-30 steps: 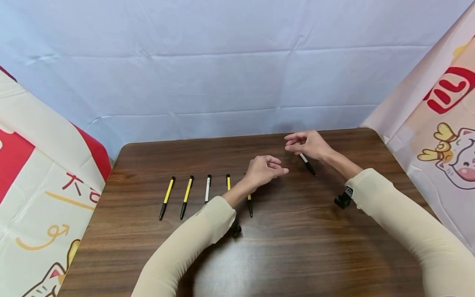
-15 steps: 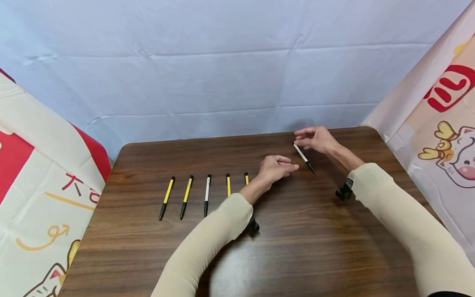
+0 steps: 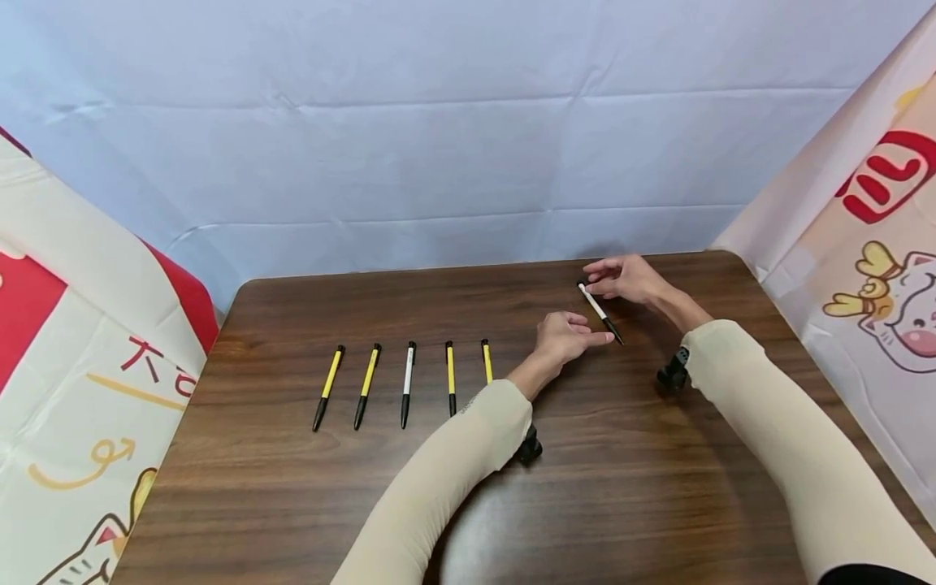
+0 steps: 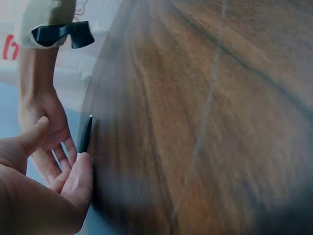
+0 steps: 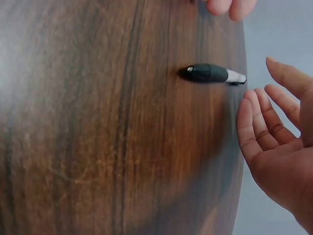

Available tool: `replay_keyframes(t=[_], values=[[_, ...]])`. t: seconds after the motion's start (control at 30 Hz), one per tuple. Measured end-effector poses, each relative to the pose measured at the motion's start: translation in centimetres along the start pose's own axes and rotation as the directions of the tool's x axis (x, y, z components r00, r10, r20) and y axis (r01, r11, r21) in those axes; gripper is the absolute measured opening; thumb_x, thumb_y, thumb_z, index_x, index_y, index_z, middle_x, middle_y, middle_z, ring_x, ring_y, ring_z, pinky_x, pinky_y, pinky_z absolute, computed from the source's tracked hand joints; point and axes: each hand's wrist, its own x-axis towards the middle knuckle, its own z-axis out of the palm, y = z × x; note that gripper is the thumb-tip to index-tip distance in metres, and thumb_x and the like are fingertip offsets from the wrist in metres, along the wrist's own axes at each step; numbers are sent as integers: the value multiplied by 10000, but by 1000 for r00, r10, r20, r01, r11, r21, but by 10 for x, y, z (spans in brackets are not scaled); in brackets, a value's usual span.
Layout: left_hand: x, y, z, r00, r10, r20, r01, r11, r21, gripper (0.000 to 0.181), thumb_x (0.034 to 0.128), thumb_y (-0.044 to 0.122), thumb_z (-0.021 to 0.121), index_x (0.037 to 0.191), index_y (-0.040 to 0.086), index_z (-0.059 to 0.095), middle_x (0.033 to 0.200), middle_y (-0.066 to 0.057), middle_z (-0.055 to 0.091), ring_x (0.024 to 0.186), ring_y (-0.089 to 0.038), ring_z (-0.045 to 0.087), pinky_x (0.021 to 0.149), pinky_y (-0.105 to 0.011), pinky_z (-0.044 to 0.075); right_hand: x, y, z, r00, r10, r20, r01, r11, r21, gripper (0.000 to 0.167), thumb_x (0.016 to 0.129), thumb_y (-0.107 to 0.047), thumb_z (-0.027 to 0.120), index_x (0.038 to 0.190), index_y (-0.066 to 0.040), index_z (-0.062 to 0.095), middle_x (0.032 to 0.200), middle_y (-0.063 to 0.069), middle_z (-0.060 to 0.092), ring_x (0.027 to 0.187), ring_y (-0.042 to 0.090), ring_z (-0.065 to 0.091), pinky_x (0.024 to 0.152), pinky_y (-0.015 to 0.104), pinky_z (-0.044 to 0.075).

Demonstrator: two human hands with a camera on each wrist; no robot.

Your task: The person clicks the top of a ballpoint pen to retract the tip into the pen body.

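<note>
A white pen with a black grip lies slanted on the wooden table, towards the back right. My right hand is at its far end, fingers loosely bent; in the right wrist view that hand has nothing in its fingers. Beside the pen's black tip, my left hand points its thumb and fingers to the right. Whether it touches the pen is hard to tell in the head view. From the left wrist, the pen's black end shows just beyond the left fingertips.
Left of the hands runs a row of pens: yellow pens, a white pen and more yellow pens. My left sleeve covers part of the row. A pale curtain hangs behind the table.
My left hand has moved right and slightly nearer, to the white pen's tip. My right hand shifted a little right, uncovering more of that pen, which stays about where it was.
</note>
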Motion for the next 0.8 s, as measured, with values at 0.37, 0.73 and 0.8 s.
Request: replay_keyframes(t=[0.37, 0.73, 0.8], values=[[13, 3, 10, 996, -21, -83, 30, 993, 114, 331, 790, 253, 977, 1009, 75, 805, 763, 48, 763, 714, -70, 687, 699, -238, 581, 9, 9, -2, 1000, 7, 19, -6, 998, -60, 548, 960, -160, 812, 1430, 46, 619, 1265, 228, 693, 890, 68, 684, 752, 238, 606], [32, 9, 23, 990, -16, -143, 67, 931, 358, 287, 731, 384, 1004, 770, 202, 786, 767, 116, 718, 970, -142, 688, 774, -242, 573, 13, 12, 1, 1000, -3, 26, 5, 997, -81, 521, 959, -142, 817, 1415, 36, 638, 1158, 156, 723, 834, 109, 666, 682, 252, 583], [35, 9, 24, 988, -9, -157, 69, 923, 379, 300, 724, 400, 1006, 731, 217, 768, 711, 131, 697, 871, -117, 693, 703, -234, 562, 13, 11, 1, 1000, -7, 29, 10, 996, -87, 517, 965, -156, 812, 1412, 36, 640, 1136, 139, 722, 825, 118, 647, 680, 249, 577]])
